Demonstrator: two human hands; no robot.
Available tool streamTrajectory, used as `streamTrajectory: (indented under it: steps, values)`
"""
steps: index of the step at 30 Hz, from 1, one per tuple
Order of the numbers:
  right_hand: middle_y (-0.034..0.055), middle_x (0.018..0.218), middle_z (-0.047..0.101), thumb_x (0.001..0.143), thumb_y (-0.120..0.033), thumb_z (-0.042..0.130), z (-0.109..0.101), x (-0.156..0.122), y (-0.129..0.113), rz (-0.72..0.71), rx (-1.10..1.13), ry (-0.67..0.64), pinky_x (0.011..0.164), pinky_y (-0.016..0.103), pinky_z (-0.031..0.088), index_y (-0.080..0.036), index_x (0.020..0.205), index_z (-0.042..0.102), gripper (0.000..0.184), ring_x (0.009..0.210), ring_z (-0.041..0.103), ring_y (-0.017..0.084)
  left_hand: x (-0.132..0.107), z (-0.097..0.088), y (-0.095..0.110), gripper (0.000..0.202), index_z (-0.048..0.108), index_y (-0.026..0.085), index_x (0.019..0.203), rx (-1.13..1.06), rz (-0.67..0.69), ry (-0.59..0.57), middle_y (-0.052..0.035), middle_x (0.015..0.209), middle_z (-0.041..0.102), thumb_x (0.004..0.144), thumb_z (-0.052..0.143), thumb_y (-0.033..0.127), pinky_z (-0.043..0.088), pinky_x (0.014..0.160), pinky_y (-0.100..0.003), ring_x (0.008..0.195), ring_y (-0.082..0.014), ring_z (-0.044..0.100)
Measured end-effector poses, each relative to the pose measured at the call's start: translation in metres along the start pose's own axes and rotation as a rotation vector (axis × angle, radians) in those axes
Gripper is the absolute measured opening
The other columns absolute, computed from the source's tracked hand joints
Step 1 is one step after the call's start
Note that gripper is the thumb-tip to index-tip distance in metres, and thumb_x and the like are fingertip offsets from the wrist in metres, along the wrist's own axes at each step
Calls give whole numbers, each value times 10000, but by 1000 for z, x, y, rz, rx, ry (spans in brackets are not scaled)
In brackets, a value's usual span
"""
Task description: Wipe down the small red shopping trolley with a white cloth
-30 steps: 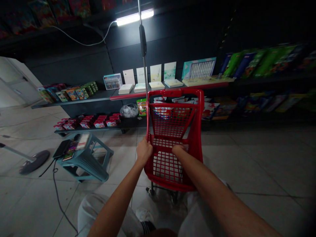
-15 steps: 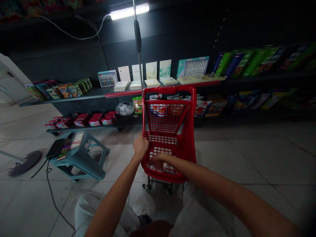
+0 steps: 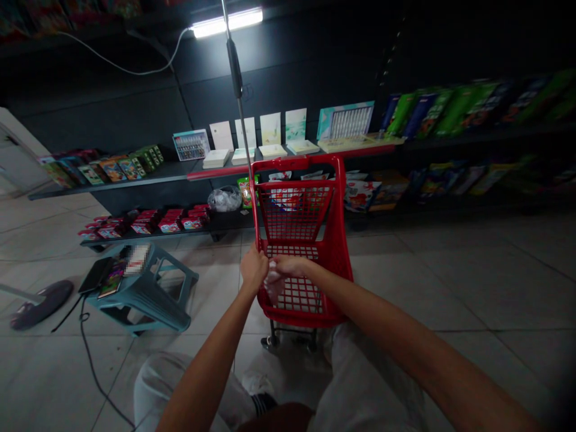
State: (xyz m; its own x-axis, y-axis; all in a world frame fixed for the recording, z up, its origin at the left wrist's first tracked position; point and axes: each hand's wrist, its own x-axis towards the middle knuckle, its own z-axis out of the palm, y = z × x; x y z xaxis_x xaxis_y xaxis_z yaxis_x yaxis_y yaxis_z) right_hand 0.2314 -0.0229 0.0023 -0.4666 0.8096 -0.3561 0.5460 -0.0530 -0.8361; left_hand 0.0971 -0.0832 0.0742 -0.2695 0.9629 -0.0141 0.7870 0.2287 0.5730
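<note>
Red plastic shopping cart [image 3: 338,255] is standing mid-scene, near side of the far shelf [image 3: 210,176]; left hand [image 3: 254,268] is gripping its left rim; right hand [image 3: 290,266] is clutching a pale crumpled cloth [image 3: 273,289] just inside that rim; blue-grey plastic stool [image 3: 157,293] is standing left

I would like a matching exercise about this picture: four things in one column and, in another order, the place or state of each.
1. Left hand
2. Right hand
3. Stool
4. Lamp

A. lit, near the picture's top
B. holding a pale cloth
C. standing to the left of the cart
D. on the cart's left edge

Pairs: 1-D; 2-B; 3-C; 4-A
</note>
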Motion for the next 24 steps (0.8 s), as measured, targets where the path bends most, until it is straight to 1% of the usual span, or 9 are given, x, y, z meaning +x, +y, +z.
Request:
streamTrajectory:
  steps: [1, 2, 5, 12, 14, 16, 18, 20, 24]
  values:
    - [25, 772, 706, 853, -122, 729, 2, 7, -4, 3, 36, -9, 709, 275, 559, -104, 817, 702, 49, 704, 649, 146, 2, -1, -2, 423, 592, 254, 1401, 10, -4, 3, -124, 1201, 760, 999, 466, 286, 499, 944, -385, 1122, -302, 707]
    - [16, 680, 683, 799, -52, 709, 4, 14, -8, -1, 73, -2, 680, 257, 536, -107, 728, 682, 93, 644, 620, 136, 4, -2, -3, 424, 597, 256, 1401, 19, -4, 5, -121, 1203, 761, 998, 467, 288, 499, 946, -377, 1130, -295, 707]
    - [10, 644, 682, 721, -2, 628, 6, 30, -18, -48, 189, 98, 650, 225, 508, -129, 698, 663, 133, 604, 601, 123, 9, -7, -10, 425, 613, 256, 1392, 22, 16, 1, -113, 1211, 762, 994, 468, 286, 500, 949, -362, 1140, -288, 707]
    - [57, 993, 743, 836, -139, 548, -15, 87, -66, -107, 387, 473, 677, 213, 547, -188, 1076, 674, 275, 810, 684, 147, 6, -14, -20, 418, 635, 249, 1360, -5, 52, 32, -102, 1230, 762, 982, 456, 246, 502, 963, -352, 1138, -282, 712]
    - [71, 1125, 732, 875, -149, 532, -18, 102, -81, -120, 348, 566, 751, 217, 563, -208, 1200, 643, 349, 943, 695, 152, 4, -14, -19, 427, 630, 248, 1364, -8, 31, 35, -101, 1227, 763, 976, 454, 224, 502, 962, -348, 1129, -277, 716]
    - [101, 1288, 693, 893, -146, 546, -15, 109, -88, -115, 149, 605, 866, 240, 561, -206, 1345, 574, 457, 1098, 679, 168, 2, -14, -18, 435, 631, 239, 1362, -6, 6, 35, -108, 1220, 764, 969, 448, 204, 504, 954, -346, 1121, -279, 720]
    - [163, 1420, 623, 930, -166, 535, -7, 103, -85, -100, -170, 523, 971, 290, 535, -160, 1463, 479, 536, 1216, 643, 210, 2, -13, -18, 438, 634, 227, 1356, -5, -9, 37, -120, 1211, 765, 969, 431, 196, 506, 942, -349, 1115, -285, 723]
    - [205, 1427, 617, 958, -198, 519, 5, 88, -76, -100, -408, 357, 998, 321, 520, -112, 1462, 486, 513, 1236, 636, 256, 4, -13, -19, 436, 635, 218, 1352, -6, -19, 39, -127, 1204, 765, 970, 425, 199, 508, 934, -351, 1113, -290, 722]
    - [147, 1181, 751, 860, -145, 598, 27, 47, -56, -156, -581, 18, 858, 268, 541, -112, 1143, 708, 305, 1027, 709, 248, 13, -14, -23, 417, 634, 205, 1336, -18, -41, 70, -137, 1205, 762, 965, 443, 218, 507, 930, -355, 1128, -294, 715]
